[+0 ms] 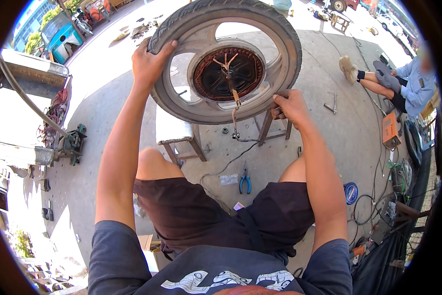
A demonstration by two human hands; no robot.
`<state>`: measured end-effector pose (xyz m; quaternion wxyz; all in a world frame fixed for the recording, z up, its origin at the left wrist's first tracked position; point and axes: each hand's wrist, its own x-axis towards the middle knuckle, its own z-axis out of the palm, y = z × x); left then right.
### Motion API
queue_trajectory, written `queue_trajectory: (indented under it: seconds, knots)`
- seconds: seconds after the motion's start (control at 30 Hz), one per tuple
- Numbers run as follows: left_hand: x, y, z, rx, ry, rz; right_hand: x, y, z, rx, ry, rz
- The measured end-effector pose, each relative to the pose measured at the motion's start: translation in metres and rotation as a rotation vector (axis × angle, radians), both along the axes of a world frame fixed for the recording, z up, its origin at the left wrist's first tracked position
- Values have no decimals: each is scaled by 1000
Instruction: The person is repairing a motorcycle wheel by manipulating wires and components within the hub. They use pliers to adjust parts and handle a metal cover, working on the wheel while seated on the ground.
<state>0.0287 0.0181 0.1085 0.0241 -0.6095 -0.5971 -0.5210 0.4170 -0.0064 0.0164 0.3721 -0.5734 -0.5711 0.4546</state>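
A spoked motor wheel [282, 64] with a black tyre is tilted up in front of me. Its hub stator [216, 73] has copper windings around a dark centre, with bare wires splayed at the middle. A cable [234, 114] runs from the axle down to a connector. My left hand [151, 64] grips the wheel's left edge, thumb across the rim and fingers partly hidden behind the tyre. At the lower right edge, my right hand [292, 108] is closed with the thumb against the tyre; its fingertips are partly hidden. Beneath the wheel stand a white-topped stool [174, 130] and another stool's legs [265, 129].
Blue-handled pliers [245, 182] and a clear packet [229, 179] lie on the concrete between my knees. To the right are a blue round tin [350, 193], an orange box [391, 130], tangled cables and a T-shaped tool [332, 103]. A seated person [417, 88] is at the far right.
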Motion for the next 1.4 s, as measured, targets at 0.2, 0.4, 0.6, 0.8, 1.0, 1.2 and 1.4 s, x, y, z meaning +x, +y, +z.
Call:
queue_trajectory:
  seconds: [0.2,0.4,0.6,0.8,1.0,1.2,1.4]
  knots:
    - [0,0,1,15,-29,-29,32,25,2,21,174,-239]
    - [-2,2,-1,2,-41,-42,49,47,0,19,349,-464]
    - [-4,5,-4,-16,-59,-43,52,77,-17,101,364,-624]
    - [-13,8,-9,9,-25,-13,49,113,-28,-105,447,-631]
    - [0,-4,0,-9,-72,-87,50,145,-57,-243,729,-416]
    - [6,-13,2,-12,-96,-101,24,122,-71,-180,910,-274]
    - [4,-10,-2,45,-145,-113,26,117,-66,-175,1042,-257]
